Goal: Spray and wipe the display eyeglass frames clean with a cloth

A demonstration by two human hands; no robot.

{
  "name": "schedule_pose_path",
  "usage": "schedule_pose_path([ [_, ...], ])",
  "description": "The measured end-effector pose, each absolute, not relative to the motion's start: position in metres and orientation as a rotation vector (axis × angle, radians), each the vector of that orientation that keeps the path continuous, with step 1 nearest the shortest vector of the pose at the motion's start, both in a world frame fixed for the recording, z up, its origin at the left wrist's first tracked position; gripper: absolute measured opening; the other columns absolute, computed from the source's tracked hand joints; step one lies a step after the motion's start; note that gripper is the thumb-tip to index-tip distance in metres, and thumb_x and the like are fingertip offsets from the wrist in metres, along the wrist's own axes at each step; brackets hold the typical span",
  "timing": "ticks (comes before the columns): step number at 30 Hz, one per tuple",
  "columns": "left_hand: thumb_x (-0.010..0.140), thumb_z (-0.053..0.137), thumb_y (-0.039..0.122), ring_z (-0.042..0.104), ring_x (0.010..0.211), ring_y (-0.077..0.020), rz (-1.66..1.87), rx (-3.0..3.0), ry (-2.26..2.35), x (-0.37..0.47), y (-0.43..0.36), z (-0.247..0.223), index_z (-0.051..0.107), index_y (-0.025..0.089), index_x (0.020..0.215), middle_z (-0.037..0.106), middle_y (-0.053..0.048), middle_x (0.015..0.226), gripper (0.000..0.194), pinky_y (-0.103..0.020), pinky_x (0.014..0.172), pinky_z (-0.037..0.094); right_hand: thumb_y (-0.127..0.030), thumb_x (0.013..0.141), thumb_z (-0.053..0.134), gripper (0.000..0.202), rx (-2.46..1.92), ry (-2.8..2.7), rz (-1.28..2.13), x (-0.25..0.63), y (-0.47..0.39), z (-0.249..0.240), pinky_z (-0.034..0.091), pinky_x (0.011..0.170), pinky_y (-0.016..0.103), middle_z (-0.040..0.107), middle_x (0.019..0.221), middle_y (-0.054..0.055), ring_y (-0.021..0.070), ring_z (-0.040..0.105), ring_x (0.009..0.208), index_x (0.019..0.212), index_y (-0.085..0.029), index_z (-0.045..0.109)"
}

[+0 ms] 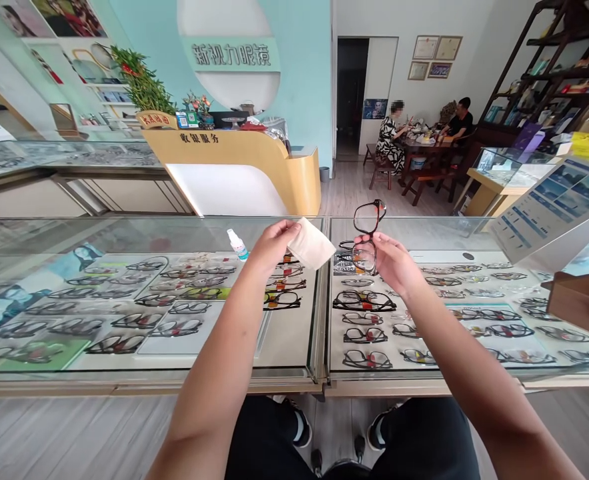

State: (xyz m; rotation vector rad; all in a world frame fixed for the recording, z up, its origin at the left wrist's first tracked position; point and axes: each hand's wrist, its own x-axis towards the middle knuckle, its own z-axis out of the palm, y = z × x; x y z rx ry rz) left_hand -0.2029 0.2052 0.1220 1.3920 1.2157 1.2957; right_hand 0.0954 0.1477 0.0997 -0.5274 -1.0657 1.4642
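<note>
Quantities are as follows: two bare hands [280,241], one cloth [312,244], one spray bottle [237,245], one held eyeglass frame [373,233], four wall frames [425,47], two seated persons [388,139], and one waste bin [324,175]. Displayed eyeglasses [367,301] number in the dozens; exact count is indeterminable.

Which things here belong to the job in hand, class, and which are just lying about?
Belonging:
pale cloth in the left hand
dark-framed glasses in the right hand
spray bottle, probably

Lying about:
other glasses in the display case
leafy plant
brown box
</note>
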Motion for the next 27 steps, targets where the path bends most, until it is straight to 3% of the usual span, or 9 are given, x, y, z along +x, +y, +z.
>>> schedule_pose_path([
  [13, 0.097, 0.076, 0.056, 0.054, 0.067, -0.0168, 1.337, 1.593, 1.238, -0.151, 0.178, 0.109, 0.064, 0.025, 0.098, 0.065, 0.002, 0.075, 0.034, -0.03, 0.065, 0.04, -0.049, 0.085, 0.102, 0.032, -0.525, -1.067, 1.543, 0.08, 0.143, 0.09, 0.065, 0.093, 0.034, 0.088, 0.109, 0.006, 0.0215, 0.081, 0.098, 0.096, -0.025, 0.084],
  [17, 0.093, 0.08, 0.054, 0.052, 0.065, -0.0151, 1.4, 1.487, 1.221, -0.149, 0.179, 0.109, 0.063, 0.025, 0.097, 0.063, 0.003, 0.072, 0.034, -0.029, 0.064, 0.041, -0.048, 0.084, 0.103, 0.033, -0.541, -1.076, 1.54, 0.078, 0.142, 0.09, 0.064, 0.094, 0.033, 0.089, 0.108, 0.007, 0.0213, 0.081, 0.098, 0.093, -0.025, 0.082],
  [23, 0.081, 0.087, 0.062, 0.068, 0.083, -0.0198, 1.36, 1.26, 1.121, -0.137, 0.178, 0.102, 0.056, 0.027, 0.096, 0.069, 0.0, 0.088, 0.049, -0.031, 0.074, 0.056, -0.051, 0.083, 0.103, 0.034, -0.575, -1.101, 1.554, 0.076, 0.142, 0.089, 0.065, 0.09, 0.035, 0.089, 0.104, 0.005, 0.022, 0.081, 0.096, 0.092, -0.026, 0.082],
  [27, 0.084, 0.082, 0.071, 0.06, 0.076, -0.0168, 1.406, 1.314, 1.098, -0.132, 0.175, 0.096, 0.051, 0.028, 0.099, 0.06, 0.003, 0.085, 0.055, -0.031, 0.072, 0.051, -0.05, 0.081, 0.103, 0.035, -0.611, -1.095, 1.554, 0.075, 0.143, 0.085, 0.063, 0.09, 0.035, 0.089, 0.108, 0.006, 0.0222, 0.081, 0.097, 0.094, -0.026, 0.082],
])
